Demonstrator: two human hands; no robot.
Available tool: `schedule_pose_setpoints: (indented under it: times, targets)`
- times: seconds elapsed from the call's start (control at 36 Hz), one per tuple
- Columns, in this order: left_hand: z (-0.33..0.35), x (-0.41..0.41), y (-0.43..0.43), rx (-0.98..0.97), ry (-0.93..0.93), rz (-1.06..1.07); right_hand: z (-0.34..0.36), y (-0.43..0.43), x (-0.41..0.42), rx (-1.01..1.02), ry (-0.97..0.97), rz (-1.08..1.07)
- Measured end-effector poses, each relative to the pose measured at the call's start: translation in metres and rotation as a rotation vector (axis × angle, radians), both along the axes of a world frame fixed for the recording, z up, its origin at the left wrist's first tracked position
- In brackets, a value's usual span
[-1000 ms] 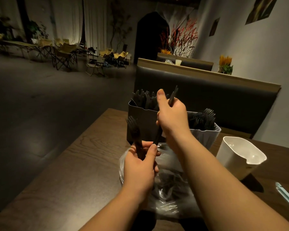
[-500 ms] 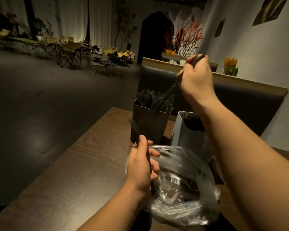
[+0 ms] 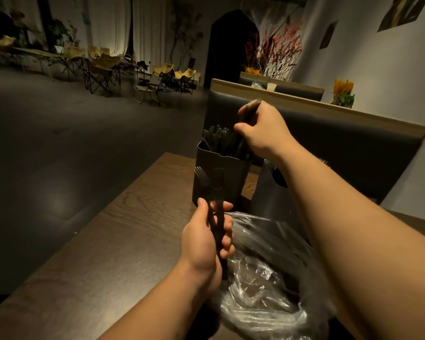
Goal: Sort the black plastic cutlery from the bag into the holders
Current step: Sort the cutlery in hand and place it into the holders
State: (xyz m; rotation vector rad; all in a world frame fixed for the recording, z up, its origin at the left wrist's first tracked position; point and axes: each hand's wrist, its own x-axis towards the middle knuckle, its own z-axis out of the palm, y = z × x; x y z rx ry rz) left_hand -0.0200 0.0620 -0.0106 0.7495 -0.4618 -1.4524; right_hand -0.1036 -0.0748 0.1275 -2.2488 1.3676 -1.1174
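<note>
Dim room (image 3: 59,148), wood table (image 3: 123,229); L grip (image 3: 206,241) clamps forks (image 3: 203,179), R grip (image 3: 263,133) prob. clamps utensil (image 3: 252,106).

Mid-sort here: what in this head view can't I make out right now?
All head view:
- Piece in the right hand: blurred, its lower end lost among the cutlery in the dark holder; type unclear.
- Grey holder: contents mostly hidden behind the right forearm.
- Bag: what is left inside is obscured by dim light and crumpled, glaring plastic.

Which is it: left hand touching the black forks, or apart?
Touching. Head view shows the left hand gripping the black forks, fingers curled round their handles.
</note>
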Motion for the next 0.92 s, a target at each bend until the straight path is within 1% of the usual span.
schedule_pose_setpoints:
  times: [0.14, 0.22, 0.25, 0.31, 0.36, 0.42, 0.44, 0.5, 0.56, 0.58, 0.61, 0.67, 0.69, 0.72, 0.75, 0.78, 0.83, 0.89, 0.92]
  targets:
    - [0.004, -0.001, 0.003, -0.001, 0.005, -0.039, -0.001, 0.008, 0.006, -0.061, -0.117, -0.015]
    - [0.004, -0.003, 0.003, -0.019, -0.013, -0.058, -0.005, 0.006, 0.008, -0.069, -0.103, -0.028]
    - [0.004, -0.003, 0.003, -0.029, -0.022, -0.061, -0.007, 0.005, 0.007, -0.067, -0.059, -0.033]
    - [0.005, -0.003, 0.004, -0.048, -0.034, -0.065, -0.011, 0.003, 0.007, -0.089, 0.119, -0.057]
    - [0.007, -0.003, 0.005, -0.072, -0.046, -0.072, -0.016, 0.0, 0.007, -0.111, 0.381, -0.125]
    - [0.007, -0.003, 0.005, -0.091, -0.064, -0.07, -0.02, 0.001, 0.008, -0.078, 0.621, -0.165]
    - [0.007, -0.003, 0.005, -0.097, -0.081, -0.068, -0.021, 0.002, 0.008, -0.034, 0.682, -0.16]
    - [0.006, -0.003, 0.005, -0.11, -0.118, -0.067, -0.02, 0.005, 0.006, 0.051, 0.708, -0.151]
    - [0.005, -0.004, 0.005, -0.124, -0.156, -0.06, -0.016, 0.009, 0.002, 0.068, 0.691, -0.176]
    - [0.005, -0.004, 0.004, -0.127, -0.17, -0.051, -0.014, 0.014, -0.001, 0.025, 0.663, -0.194]
    - [0.005, -0.005, 0.004, -0.127, -0.178, -0.042, -0.011, 0.021, -0.005, -0.047, 0.598, -0.2]
    - [0.005, -0.005, 0.004, -0.127, -0.192, -0.025, -0.011, 0.039, -0.013, -0.171, 0.361, -0.141]
    - [0.005, -0.005, 0.004, -0.126, -0.21, -0.018, -0.014, 0.051, -0.017, -0.173, 0.248, -0.08]
    - [0.005, -0.005, 0.004, -0.124, -0.24, -0.009, -0.018, 0.064, -0.02, -0.14, 0.18, -0.017]
    - [0.005, -0.006, 0.004, -0.123, -0.278, -0.003, -0.025, 0.076, -0.022, -0.094, 0.16, 0.027]
    - [0.004, -0.007, 0.005, -0.12, -0.317, -0.004, -0.034, 0.086, -0.023, -0.063, 0.17, 0.042]
    - [0.004, -0.008, 0.007, -0.122, -0.356, -0.029, -0.05, 0.095, -0.024, -0.074, 0.142, 0.028]
    - [0.006, -0.012, 0.01, -0.119, -0.334, -0.08, -0.062, 0.097, -0.029, -0.102, 0.033, 0.0]
    - [0.007, -0.013, 0.011, -0.114, -0.309, -0.109, -0.064, 0.096, -0.032, -0.083, -0.035, 0.0]
